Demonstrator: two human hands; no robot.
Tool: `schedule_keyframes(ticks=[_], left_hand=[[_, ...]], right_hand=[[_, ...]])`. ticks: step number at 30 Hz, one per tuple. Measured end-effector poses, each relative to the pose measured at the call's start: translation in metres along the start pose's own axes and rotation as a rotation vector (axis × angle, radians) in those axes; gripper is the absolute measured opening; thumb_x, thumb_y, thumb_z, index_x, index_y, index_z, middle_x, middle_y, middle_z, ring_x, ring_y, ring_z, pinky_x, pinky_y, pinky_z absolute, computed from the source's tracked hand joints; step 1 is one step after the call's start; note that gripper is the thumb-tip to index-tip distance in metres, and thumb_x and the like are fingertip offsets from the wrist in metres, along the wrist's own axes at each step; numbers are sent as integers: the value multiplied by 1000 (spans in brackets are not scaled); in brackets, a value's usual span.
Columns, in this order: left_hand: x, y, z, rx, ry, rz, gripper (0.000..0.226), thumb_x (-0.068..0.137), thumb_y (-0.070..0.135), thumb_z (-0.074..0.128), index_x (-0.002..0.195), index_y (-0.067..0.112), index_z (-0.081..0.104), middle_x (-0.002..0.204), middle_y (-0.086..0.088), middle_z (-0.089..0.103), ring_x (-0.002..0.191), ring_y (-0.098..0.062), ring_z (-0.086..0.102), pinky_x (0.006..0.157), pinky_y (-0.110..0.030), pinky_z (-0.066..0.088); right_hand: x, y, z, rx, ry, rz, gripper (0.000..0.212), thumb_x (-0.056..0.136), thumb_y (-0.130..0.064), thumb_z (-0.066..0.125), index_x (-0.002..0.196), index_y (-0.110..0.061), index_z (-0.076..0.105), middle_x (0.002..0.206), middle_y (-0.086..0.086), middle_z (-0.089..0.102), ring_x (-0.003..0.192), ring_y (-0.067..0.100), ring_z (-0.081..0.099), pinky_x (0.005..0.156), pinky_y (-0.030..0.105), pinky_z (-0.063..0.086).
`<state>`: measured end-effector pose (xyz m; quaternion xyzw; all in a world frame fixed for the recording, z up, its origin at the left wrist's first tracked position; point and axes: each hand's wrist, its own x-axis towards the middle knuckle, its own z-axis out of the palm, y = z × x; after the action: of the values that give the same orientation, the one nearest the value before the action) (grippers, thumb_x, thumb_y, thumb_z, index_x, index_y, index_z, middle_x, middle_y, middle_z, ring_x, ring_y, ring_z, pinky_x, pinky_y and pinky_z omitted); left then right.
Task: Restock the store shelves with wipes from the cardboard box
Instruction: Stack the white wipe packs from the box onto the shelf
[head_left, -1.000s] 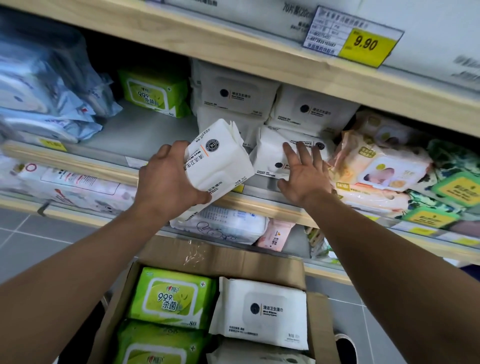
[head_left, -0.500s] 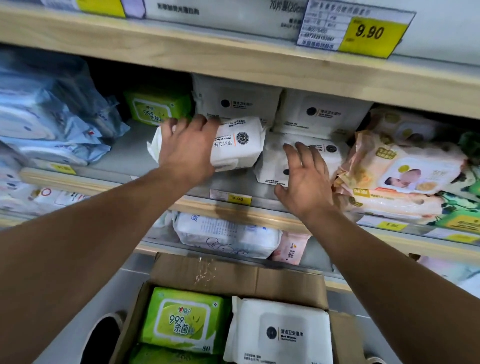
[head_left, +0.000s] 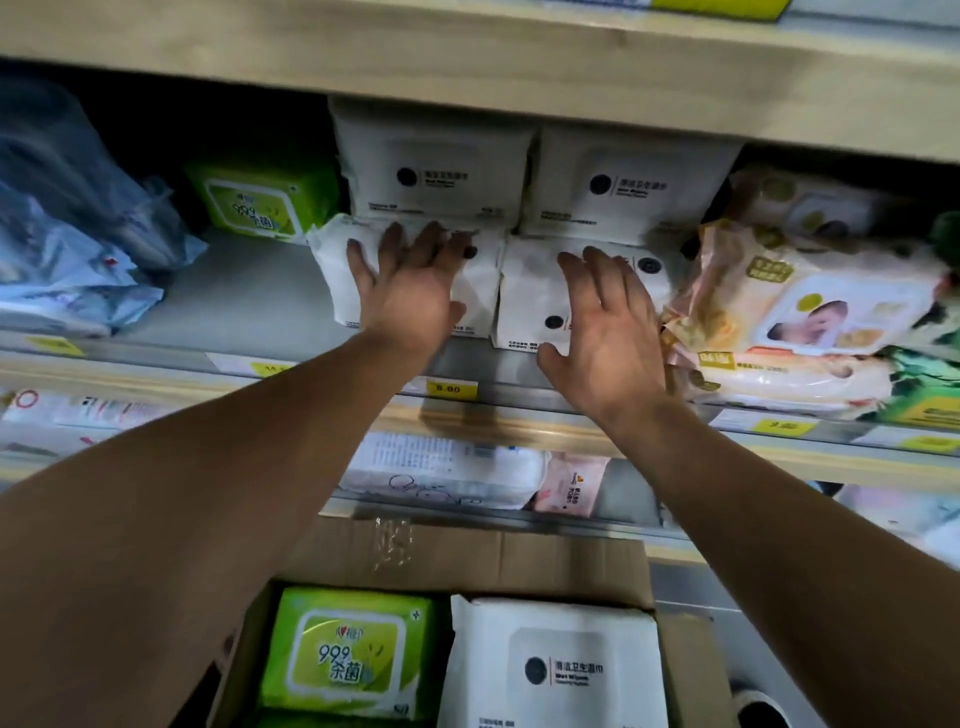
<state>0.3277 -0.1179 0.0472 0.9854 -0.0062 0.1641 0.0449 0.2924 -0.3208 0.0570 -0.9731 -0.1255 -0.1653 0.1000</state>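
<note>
store shelf (head_left: 249, 291) dim, price tags blurred. left hand (head_left: 410, 283) flat, fingers spread, pressing white wipes pack (head_left: 337, 270) on shelf. right hand (head_left: 608, 322) flat on neighbouring white pack (head_left: 524, 291). cardboard box (head_left: 498, 558) below, bottom cut off, holds green pack (head_left: 345, 654).

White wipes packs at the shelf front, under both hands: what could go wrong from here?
The left pack under the left hand sits close to the shelf edge; it might slip off on release. The right hand is beside the bulging peach packs; pushing the right pack sideways could dislodge them.
</note>
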Motion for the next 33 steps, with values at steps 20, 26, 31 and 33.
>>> schedule_keyframes(ticks=[20, 26, 31, 33], left_hand=[[-209, 30, -99, -272, -171, 160, 73, 71, 48, 49, 137, 18, 48, 142, -9, 49, 128, -30, 47, 104, -49, 37], [-299, 32, -100, -225, -285, 209, 68, 77, 47, 55, 138, 19, 45, 143, -6, 47, 126, -30, 47, 102, -48, 40], [-355, 33, -83, -190, -434, 258, 69, 77, 46, 60, 139, 19, 44, 144, -6, 46, 125, -31, 47, 103, -46, 39], [-374, 34, -72, -174, -490, 267, 71, 76, 49, 59, 139, 20, 43, 145, -6, 44, 126, -30, 47, 103, -46, 39]], right_hand=[[-186, -46, -90, 106, -233, 25, 77, 77, -33, 69, 144, -15, 36, 146, 7, 38, 137, 32, 31, 114, 43, 27], [-271, -52, -96, 66, -402, 25, 77, 82, -38, 64, 148, -18, 29, 150, 3, 31, 139, 26, 24, 113, 39, 27], [-334, -58, -86, 21, -579, -17, 80, 81, -41, 63, 149, -21, 25, 153, 3, 27, 141, 25, 22, 116, 35, 22], [-352, -56, -79, 30, -648, -8, 80, 82, -42, 64, 149, -20, 25, 153, 4, 27, 142, 26, 22, 116, 38, 22]])
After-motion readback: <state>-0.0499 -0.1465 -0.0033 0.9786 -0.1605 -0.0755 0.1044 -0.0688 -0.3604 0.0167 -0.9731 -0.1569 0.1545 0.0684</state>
